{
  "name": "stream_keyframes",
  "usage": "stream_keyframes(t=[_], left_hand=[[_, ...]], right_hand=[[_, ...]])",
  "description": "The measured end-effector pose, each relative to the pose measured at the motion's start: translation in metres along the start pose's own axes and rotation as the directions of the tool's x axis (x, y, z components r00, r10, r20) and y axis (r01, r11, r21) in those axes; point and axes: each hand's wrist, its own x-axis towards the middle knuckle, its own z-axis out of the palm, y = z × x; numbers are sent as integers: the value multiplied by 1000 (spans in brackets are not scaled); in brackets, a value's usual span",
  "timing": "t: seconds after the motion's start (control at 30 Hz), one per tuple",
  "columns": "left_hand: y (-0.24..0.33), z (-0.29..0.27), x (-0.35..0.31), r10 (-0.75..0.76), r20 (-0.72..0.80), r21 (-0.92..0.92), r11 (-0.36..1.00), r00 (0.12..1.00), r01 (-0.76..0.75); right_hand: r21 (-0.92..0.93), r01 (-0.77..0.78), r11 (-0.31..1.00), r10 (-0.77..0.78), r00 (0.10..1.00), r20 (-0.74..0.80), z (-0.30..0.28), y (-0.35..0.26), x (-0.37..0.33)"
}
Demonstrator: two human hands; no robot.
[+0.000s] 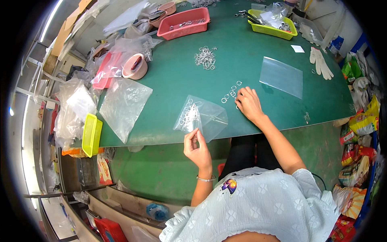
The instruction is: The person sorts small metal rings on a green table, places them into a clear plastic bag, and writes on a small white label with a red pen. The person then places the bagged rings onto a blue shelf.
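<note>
My left hand [197,149] pinches the lower edge of a clear plastic bag [213,117] at the table's front edge. Several small silvery metal rings [188,115] lie bunched inside the bag's left part. To the right, my right hand [248,105] rests low over the table with bent fingers. Beside its fingertips is a short scatter of loose metal rings [226,97]; one peeks out under the fingers. What the fingertips hold, if anything, is hidden. Farther back sits a pile of similar rings [205,58].
On the green table [173,72] lie a flat clear bag [281,76], a white glove [320,63] and a larger plastic bag [125,107]. A red tray [183,23] and a yellow-green basket [273,28] stand at the back. A pink bowl [135,67] and a yellow-green tray [92,135] are left.
</note>
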Motion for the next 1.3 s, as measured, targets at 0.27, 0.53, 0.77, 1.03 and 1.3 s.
stream_keyframes(t=[0.27, 0.53, 0.77, 1.03, 1.3], left_hand=[[-1, 0, -1, -13, 4, -18, 1000, 1000, 14], [2, 2, -2, -17, 34, -25, 1000, 999, 18], [0, -1, 0, -19, 4, -35, 999, 1000, 19], [2, -1, 0, 6, -9, -27, 1000, 1000, -6], [0, -2, 0, -6, 0, -33, 999, 1000, 6]], right_hand=[[545, 8, 839, 166, 949, -269, -36, -45, -18], [389, 235, 891, -158, 963, -218, -20, -80, -20], [135, -51, 990, 74, 983, -170, -27, -25, -23], [349, -177, 920, 238, 961, -142, -8, 14, -34], [864, -488, 123, 498, 784, 371, -27, 14, -31]])
